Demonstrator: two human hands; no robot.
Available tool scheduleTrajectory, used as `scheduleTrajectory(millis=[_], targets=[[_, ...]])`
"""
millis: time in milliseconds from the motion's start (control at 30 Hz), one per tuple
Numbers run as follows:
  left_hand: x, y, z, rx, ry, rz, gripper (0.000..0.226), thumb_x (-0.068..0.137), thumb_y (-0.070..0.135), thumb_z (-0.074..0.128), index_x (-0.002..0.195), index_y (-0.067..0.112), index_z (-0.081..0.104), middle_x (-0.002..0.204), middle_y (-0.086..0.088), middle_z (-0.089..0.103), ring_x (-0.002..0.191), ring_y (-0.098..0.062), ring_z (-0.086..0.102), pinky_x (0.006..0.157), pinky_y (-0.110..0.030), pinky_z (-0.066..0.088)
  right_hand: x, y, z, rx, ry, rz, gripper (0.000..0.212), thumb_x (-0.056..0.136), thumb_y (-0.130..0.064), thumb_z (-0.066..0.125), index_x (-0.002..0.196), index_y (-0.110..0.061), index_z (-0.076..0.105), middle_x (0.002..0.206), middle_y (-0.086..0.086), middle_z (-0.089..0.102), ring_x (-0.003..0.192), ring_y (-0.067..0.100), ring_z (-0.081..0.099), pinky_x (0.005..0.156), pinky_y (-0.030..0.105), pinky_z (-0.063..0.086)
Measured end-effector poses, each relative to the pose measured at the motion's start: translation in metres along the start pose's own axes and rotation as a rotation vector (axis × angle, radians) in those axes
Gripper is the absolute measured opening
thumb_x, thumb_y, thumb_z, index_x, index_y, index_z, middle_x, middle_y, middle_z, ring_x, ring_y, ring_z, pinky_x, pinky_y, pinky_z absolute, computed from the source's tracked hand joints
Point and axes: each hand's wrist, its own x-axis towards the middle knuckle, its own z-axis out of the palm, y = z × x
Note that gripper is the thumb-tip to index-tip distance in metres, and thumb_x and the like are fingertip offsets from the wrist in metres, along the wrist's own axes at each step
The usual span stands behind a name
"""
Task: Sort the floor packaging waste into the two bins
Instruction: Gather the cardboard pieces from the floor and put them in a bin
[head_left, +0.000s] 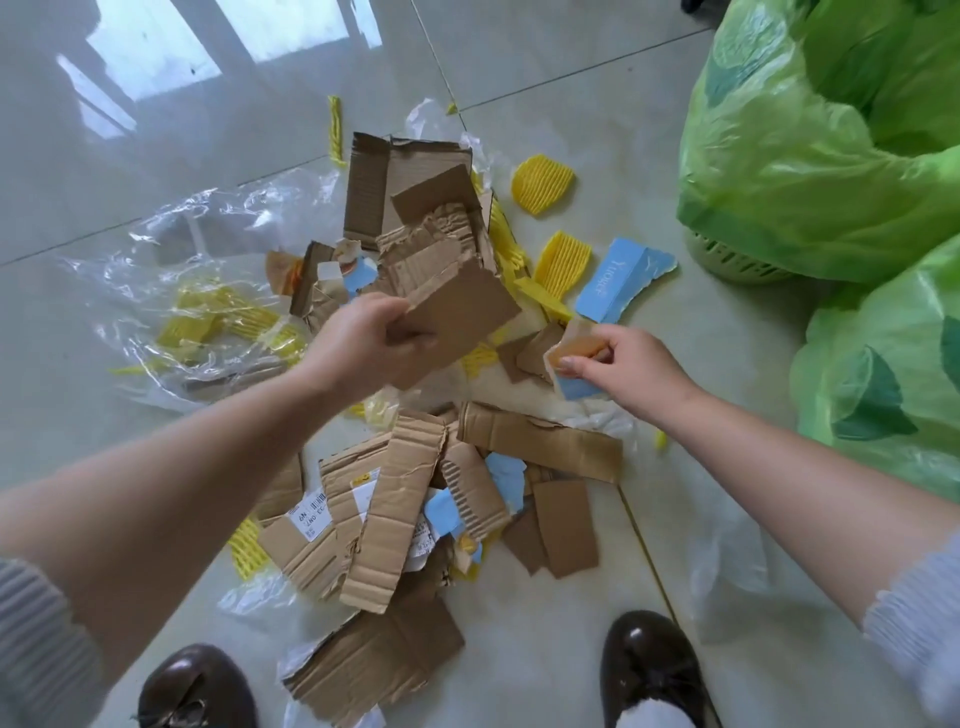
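Left hand (363, 343) grips cardboard piece (457, 312) | right hand (618, 369) pinches orange-blue scrap (576, 358); both arms outstretched

Litter below and between the hands, open tile beyond

Torn cardboard (384, 499) and clear plastic film (171, 244) crowd the floor under and left of the left hand (358, 343). Just right of the right hand (618, 374), two green-bagged bins (831, 156) block the way. Bare tile floor (597, 57) lies open ahead of both hands.

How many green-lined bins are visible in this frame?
2. One green-lined bin stands at the upper right, its basket base showing; the second green-lined bin sits nearer, at the right edge. Both are partly cropped.
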Motion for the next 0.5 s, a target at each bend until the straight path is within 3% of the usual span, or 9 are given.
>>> scheduleTrajectory(millis=[67,167,233,333,433,500], targets=[[0.016,-0.008,-0.008,0.029,0.017,-0.031,0.021,0.08,0.025,0.068,0.08,0.005,0.062,0.087,-0.007,0.052,0.082,-0.027,0.052,0.066,-0.032,0.04,0.009,0.002,0.007,-0.188,-0.064,0.004,0.018,0.081,-0.033,0.067,0.071,-0.022,0.059,0.081,-0.001,0.056,0.077,0.019,0.054,0.058,0.026,0.039],[0.037,-0.016,-0.01,0.125,-0.017,-0.027,0.034,0.077,0.03,0.071,0.093,0.001,0.065,0.108,-0.014,0.055,0.104,-0.029,0.051,0.083,-0.032,0.043,0.018,0.006,0.016,-0.372,-0.037,0.023,0.025,0.08,-0.035,0.068,0.096,-0.015,0.066,0.115,0.006,0.052,0.105,0.025,0.052,0.082,0.031,0.043],[0.047,-0.017,-0.009,0.141,-0.058,0.014,0.035,0.076,0.032,0.072,0.094,0.003,0.065,0.122,-0.012,0.054,0.115,-0.028,0.048,0.093,-0.035,0.043,0.018,0.008,0.021,-0.439,0.001,0.018,0.033,0.081,-0.035,0.068,0.108,-0.016,0.064,0.124,0.005,0.047,0.113,0.025,0.048,0.091,0.035,0.042],[0.054,-0.016,-0.006,0.128,-0.109,0.046,0.028,0.076,0.032,0.073,0.083,0.009,0.059,0.119,-0.011,0.055,0.111,-0.03,0.049,0.089,-0.037,0.045,0.016,0.009,0.028,-0.497,0.026,-0.014,0.038,0.079,-0.035,0.069,0.113,-0.019,0.062,0.121,0.005,0.048,0.113,0.026,0.046,0.094,0.037,0.042],[0.057,-0.021,-0.001,0.084,-0.079,0.001,0.037,0.074,0.034,0.074,0.099,0.009,0.063,0.13,-0.012,0.049,0.122,-0.026,0.042,0.098,-0.032,0.038,0.018,0.009,0.031,-0.487,0.034,-0.006,0.034,0.078,-0.034,0.07,0.107,-0.019,0.062,0.115,0.005,0.054,0.109,0.027,0.049,0.091,0.038,0.041],[0.056,-0.025,0.001,0.044,-0.058,-0.034,0.048,0.073,0.033,0.076,0.111,0.008,0.061,0.129,-0.011,0.047,0.121,-0.025,0.042,0.096,-0.029,0.035,0.018,0.009,0.032,-0.424,0.024,0.013,0.032,0.077,-0.03,0.071,0.105,-0.019,0.059,0.112,0.006,0.054,0.105,0.026,0.052,0.085,0.036,0.042]])
